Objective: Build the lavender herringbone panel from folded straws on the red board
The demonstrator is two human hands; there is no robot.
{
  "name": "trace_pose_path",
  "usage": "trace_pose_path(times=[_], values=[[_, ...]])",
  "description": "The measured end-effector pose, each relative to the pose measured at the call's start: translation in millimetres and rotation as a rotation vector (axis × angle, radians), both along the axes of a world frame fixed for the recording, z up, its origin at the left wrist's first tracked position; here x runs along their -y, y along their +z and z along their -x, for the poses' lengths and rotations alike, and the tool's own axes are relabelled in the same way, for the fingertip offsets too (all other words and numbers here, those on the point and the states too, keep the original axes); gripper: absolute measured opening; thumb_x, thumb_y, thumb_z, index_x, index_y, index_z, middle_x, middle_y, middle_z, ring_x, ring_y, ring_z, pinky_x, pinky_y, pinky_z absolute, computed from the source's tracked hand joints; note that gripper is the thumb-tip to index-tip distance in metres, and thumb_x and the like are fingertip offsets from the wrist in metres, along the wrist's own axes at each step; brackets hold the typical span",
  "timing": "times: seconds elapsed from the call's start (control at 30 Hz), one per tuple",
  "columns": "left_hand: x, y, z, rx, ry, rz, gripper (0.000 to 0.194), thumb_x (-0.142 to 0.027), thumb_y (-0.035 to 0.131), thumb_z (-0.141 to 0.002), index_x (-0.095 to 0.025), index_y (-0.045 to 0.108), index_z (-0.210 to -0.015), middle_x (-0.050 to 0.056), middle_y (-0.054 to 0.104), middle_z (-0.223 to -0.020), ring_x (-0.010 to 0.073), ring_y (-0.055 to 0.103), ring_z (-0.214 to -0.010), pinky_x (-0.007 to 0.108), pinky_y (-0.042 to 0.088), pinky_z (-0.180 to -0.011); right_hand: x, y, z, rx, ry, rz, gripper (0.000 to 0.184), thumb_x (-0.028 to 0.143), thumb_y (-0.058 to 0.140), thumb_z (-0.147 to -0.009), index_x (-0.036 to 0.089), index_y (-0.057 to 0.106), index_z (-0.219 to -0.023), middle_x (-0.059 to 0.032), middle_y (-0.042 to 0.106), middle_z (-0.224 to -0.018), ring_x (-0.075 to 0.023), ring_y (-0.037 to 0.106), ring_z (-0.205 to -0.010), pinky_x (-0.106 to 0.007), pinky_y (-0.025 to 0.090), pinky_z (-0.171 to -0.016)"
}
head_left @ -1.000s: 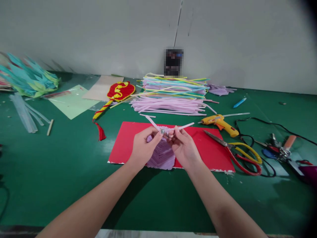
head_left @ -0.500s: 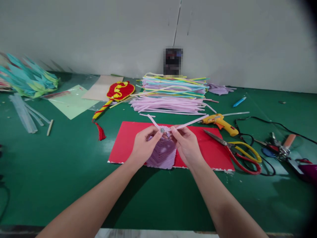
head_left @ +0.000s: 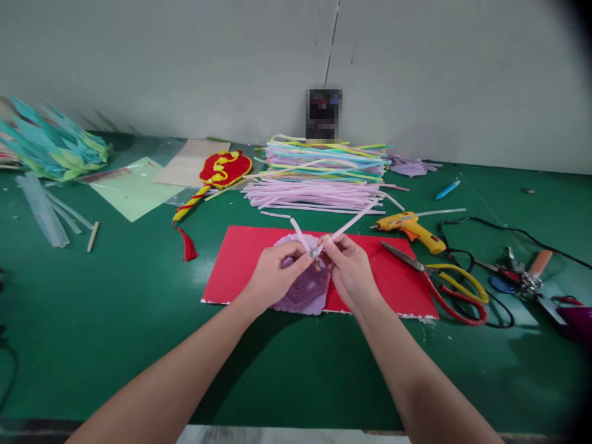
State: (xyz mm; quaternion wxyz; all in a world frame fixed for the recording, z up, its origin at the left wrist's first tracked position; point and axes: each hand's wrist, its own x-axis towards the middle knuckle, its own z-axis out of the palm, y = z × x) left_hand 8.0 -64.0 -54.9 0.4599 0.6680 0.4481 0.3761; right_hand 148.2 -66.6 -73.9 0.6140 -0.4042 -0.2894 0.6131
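Observation:
A pale lilac pipe cleaner (head_left: 354, 220) is pinched between my two hands, its two ends rising apart in a V. My left hand (head_left: 279, 269) grips it near the bend with thumb and fingers. Close beside, my right hand (head_left: 350, 267) pinches the longer arm of it. Below my fingers lies a purple ribbed piece with a scalloped edge (head_left: 303, 296), partly hidden by both hands. That piece rests on a red board (head_left: 235, 262) with a worn white front edge.
Scissors (head_left: 444, 277) and a yellow glue gun (head_left: 411, 230) lie to the right, near keys (head_left: 527, 280) and a black cord. Bundled pipe cleaners (head_left: 314, 194) stretch across the back. A red-and-yellow fan with tassel (head_left: 225, 170) and green paper (head_left: 132, 191) lie left.
My left hand has shifted slightly right, nearer the right hand. The pipe cleaner's ends now stand steeper, in a narrower V, and more of the purple piece's top edge shows.

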Motion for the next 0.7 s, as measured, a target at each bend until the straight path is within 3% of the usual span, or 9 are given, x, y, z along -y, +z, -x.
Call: trace_pose_path(times=[0.3, 0.53, 0.7], values=[[-2.0, 2.8, -0.4, 0.209, 0.042, 0.108, 0.021, -0.031, 0.056, -0.08, -0.017, 0.059, -0.065, 0.002, 0.066, -0.068, 0.0138, 0.06, -0.067, 0.025, 0.046, -0.067, -0.5, 3.5, 0.6, 0.018, -0.028, -0.015, 0.021, 0.036, 0.072, -0.065, 0.02, 0.058, -0.064, 0.0037, 0.059, -0.066, -0.0093, 0.053, -0.063, -0.024, 0.046, -0.064], [-3.1, 0.1, 2.9, 0.344, -0.049, 0.191, 0.02, -0.031, 0.058, -0.079, -0.017, 0.059, -0.065, 0.001, 0.063, -0.064, 0.0125, 0.058, -0.064, 0.025, 0.045, -0.066, 1.4, 9.5, -5.3, 0.024, 0.03, -0.081, 0.015, 0.029, 0.072, -0.066, 0.022, 0.06, -0.072, 0.0041, 0.061, -0.071, -0.0081, 0.054, -0.065, -0.021, 0.044, -0.061], [-3.5, -1.3, 4.7, 0.329, -0.108, 0.222, 0.02, -0.032, 0.059, -0.079, -0.017, 0.058, -0.065, 0.001, 0.063, -0.064, 0.0133, 0.057, -0.063, 0.026, 0.045, -0.064, 0.3, 8.2, -9.3, 0.026, 0.017, -0.066, 0.019, 0.028, 0.075, -0.06, 0.022, 0.059, -0.068, 0.0054, 0.057, -0.064, -0.007, 0.049, -0.058, -0.02, 0.041, -0.055]])
